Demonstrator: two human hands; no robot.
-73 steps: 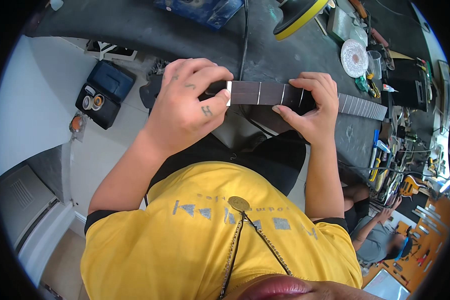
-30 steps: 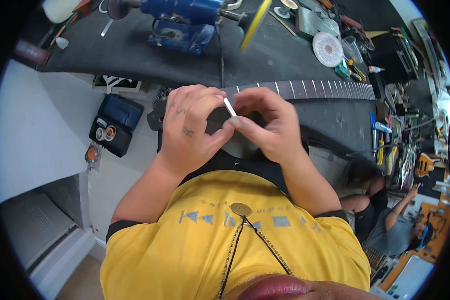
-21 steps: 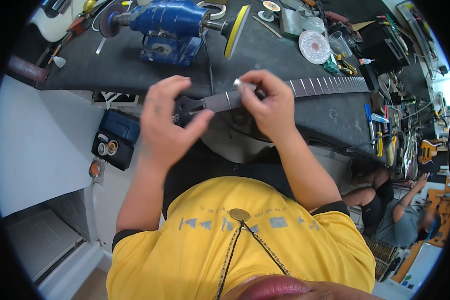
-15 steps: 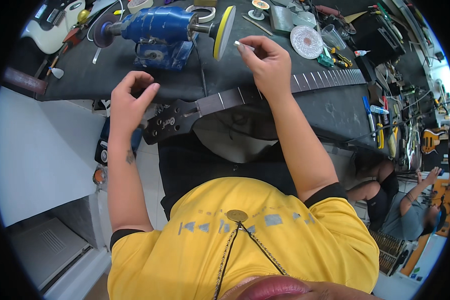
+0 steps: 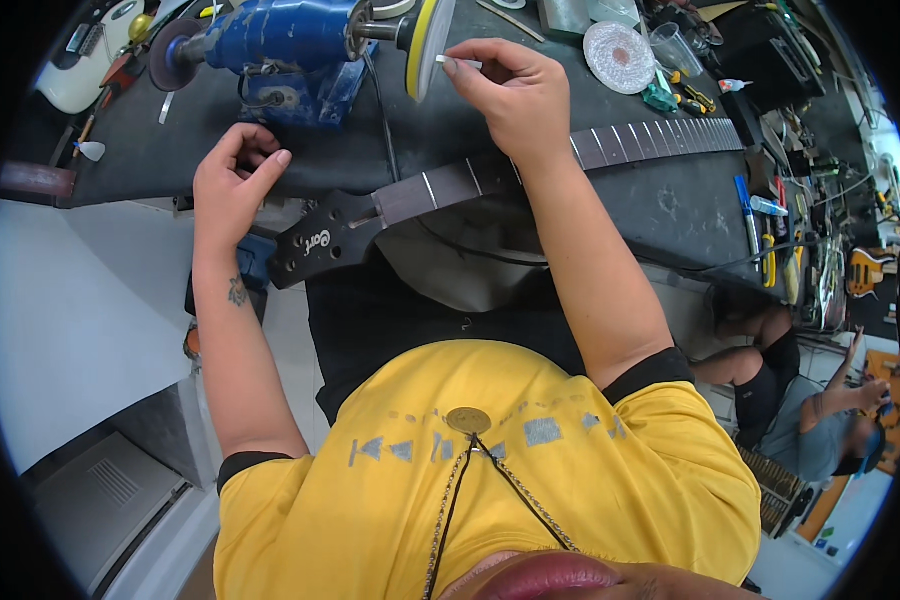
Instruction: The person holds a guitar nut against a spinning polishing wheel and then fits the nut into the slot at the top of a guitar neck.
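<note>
Between the thumb and fingertips of my right hand [image 5: 522,98] is a thin white guitar nut [image 5: 441,59], its tip close to the grey face of the spinning-type disc [image 5: 434,45] with a yellow rim. Whether it touches the disc I cannot tell. The disc sits on the right shaft of a blue bench grinder [image 5: 282,38]. My left hand [image 5: 232,185] hovers in front of the grinder, fingers loosely curled, thumb apart, holding nothing. A dark guitar neck [image 5: 610,147] lies along the bench edge under my right forearm, its black headstock [image 5: 315,245] jutting out below my left hand.
A second, darker wheel [image 5: 173,55] is on the grinder's left shaft. At the back right are a round glass dish [image 5: 618,57], a clear cup [image 5: 675,50] and pliers. Markers [image 5: 746,215] and tools line the right side. Another person [image 5: 810,420] sits at far right.
My right hand has brought the nut left, closer to the disc. My left hand has shifted slightly up and left in view. The bench and grinder also appear shifted as the view moved.
</note>
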